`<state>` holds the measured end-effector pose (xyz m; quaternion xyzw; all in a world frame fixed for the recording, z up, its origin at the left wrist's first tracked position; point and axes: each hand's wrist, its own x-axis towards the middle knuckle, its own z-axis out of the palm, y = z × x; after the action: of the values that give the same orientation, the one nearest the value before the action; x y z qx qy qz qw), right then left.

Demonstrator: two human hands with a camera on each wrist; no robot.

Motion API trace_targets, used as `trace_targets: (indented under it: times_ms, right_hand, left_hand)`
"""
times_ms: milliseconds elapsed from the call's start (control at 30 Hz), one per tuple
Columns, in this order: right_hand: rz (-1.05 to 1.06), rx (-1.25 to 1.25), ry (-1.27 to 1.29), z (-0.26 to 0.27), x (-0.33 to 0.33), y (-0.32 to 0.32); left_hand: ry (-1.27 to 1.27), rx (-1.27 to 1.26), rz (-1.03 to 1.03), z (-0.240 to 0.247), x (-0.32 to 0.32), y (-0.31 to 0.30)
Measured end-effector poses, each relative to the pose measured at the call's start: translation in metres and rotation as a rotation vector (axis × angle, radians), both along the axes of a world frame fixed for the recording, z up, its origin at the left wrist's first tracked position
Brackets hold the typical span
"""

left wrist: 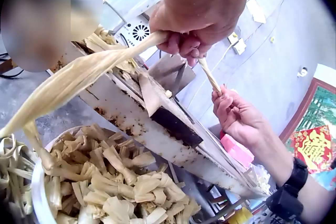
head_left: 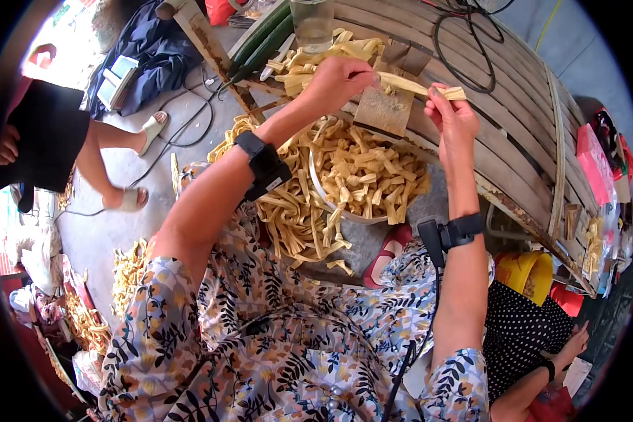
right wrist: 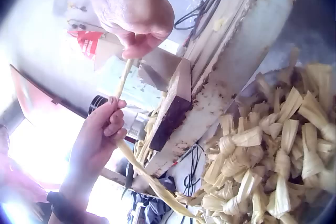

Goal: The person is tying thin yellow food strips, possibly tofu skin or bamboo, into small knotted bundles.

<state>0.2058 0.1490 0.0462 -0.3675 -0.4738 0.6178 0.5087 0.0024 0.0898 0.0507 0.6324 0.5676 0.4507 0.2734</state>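
A pale yellow, folded strip that looks like tofu skin [head_left: 404, 84] is stretched between my two hands above the slatted bench. My left hand [head_left: 341, 84] grips it, and a long loose end [left wrist: 79, 79] trails off beyond that hand in the left wrist view. My right hand [head_left: 455, 119] pinches the strip close to its other end, thumb against fingers. Under the strip a small wooden board [head_left: 383, 111] lies at the bench edge. Below, a white basin [left wrist: 39, 192] is heaped with knotted yellow pieces [head_left: 369, 176]. Loose strips [head_left: 295, 218] hang and lie beside the basin.
On the slatted bench [head_left: 513, 148] are more strips [head_left: 327, 56], a glass of clear liquid [head_left: 311, 28], cucumbers [head_left: 260, 42] and a black cable [head_left: 464, 49]. A seated person's legs [head_left: 102, 155] are at left. Another person in dotted cloth [head_left: 527, 330] and a yellow bucket [head_left: 524, 274] are at right.
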Motion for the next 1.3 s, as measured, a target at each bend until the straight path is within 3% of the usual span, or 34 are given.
trace_targets:
  times_ms: [167,533,667,767,800,900,1000,1033,1100,1133,1233,1300]
  right_hand:
    - [-0.063,-0.014,0.080,-0.013,-0.020,0.019]
    - [-0.124,-0.010,0.063,-0.022,-0.032,0.033]
    - [-0.138,0.104,-0.237,-0.028,-0.031,0.025]
    - [-0.171,0.028,-0.217,-0.030,-0.012,0.018]
    - [-0.150,0.022,-0.244,-0.030,-0.005,0.015]
    - [-0.008,-0.133,-0.199,-0.016,0.004,-0.005]
    - [0.221,-0.176,-0.451,0.004,0.014,-0.031]
    - [0.257,-0.009,-0.590,-0.004,0.019,-0.034]
    - [0.317,0.334,-0.857,-0.021,0.028,-0.039]
    - [0.341,0.376,-0.829,-0.020,0.031,-0.045]
    - [0.109,0.506,-0.729,-0.013,0.031,-0.046]
    - [0.049,0.443,-0.593,-0.011,0.026,-0.043]
  left_hand:
    - [0.009,0.027,0.164,-0.016,-0.004,0.028]
    - [0.056,0.056,0.236,-0.036,-0.005,0.045]
    - [0.269,0.194,0.259,-0.046,-0.005,0.039]
    - [0.126,0.132,0.349,-0.046,-0.024,0.030]
    - [-0.032,-0.043,0.304,-0.024,-0.022,0.015]
    - [-0.444,-0.257,0.000,-0.011,-0.022,-0.007]
    - [-0.702,-0.456,-0.171,-0.012,-0.008,-0.023]
    - [-0.761,-0.505,-0.210,-0.012,-0.003,-0.027]
    - [-0.681,-0.443,-0.257,-0.016,0.001,-0.035]
    - [-0.615,-0.426,-0.269,-0.022,0.000,-0.035]
    - [-0.427,-0.322,-0.226,-0.031,0.006,-0.040]
    - [-0.236,-0.254,-0.176,-0.031,0.016,-0.044]
